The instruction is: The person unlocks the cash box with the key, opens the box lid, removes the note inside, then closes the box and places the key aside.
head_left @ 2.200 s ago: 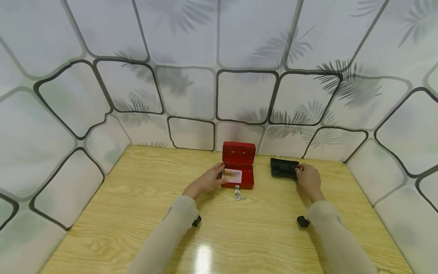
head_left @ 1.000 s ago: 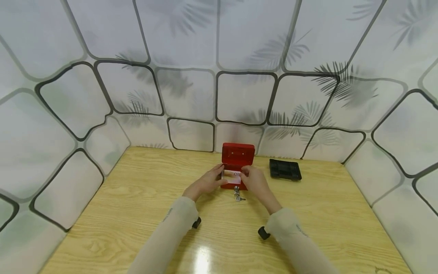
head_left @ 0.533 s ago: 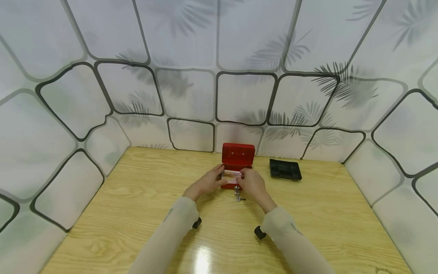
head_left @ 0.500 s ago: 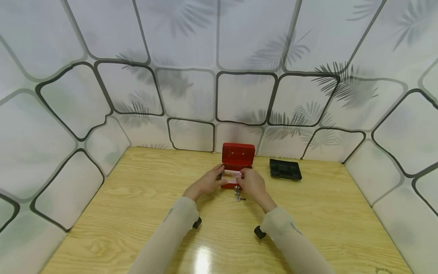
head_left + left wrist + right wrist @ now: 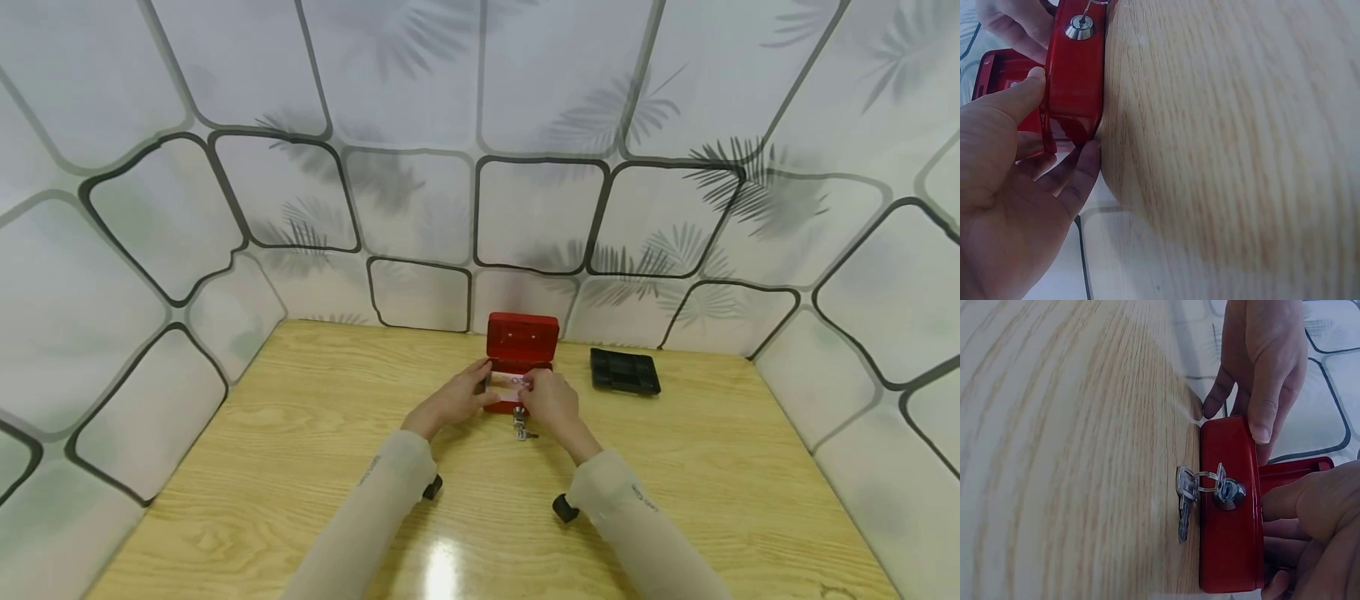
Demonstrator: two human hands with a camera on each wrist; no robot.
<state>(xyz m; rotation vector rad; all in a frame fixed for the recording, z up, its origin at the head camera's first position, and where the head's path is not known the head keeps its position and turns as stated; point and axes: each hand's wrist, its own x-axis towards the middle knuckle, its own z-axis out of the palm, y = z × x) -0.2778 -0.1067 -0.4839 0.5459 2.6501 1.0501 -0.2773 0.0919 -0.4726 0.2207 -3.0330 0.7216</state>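
Note:
The red cash box [image 5: 522, 333] stands near the back wall with its lid raised. A key on a ring with a second key [image 5: 1186, 494] sits in the front lock [image 5: 1230, 492]. My left hand [image 5: 453, 398] holds the box's left end, thumb over the front rim and fingers against the side [image 5: 1085, 169]. A pinkish banknote [image 5: 504, 385] lies inside the box. My right hand [image 5: 553, 402] reaches in over the right part, its thumb and fingers pinching the note's right end. In the right wrist view, the box's front wall [image 5: 1229, 550] hides those fingertips.
A black compartmented coin tray [image 5: 625, 372] lies to the right of the box, near the wall. The wooden table [image 5: 315, 467] is bounded by patterned fabric walls [image 5: 420, 208] at the back and sides.
My right hand has left the black coin tray, moved left to the cash box and reached in to the banknote, shifting slightly further left since. The left hand has stayed on the box.

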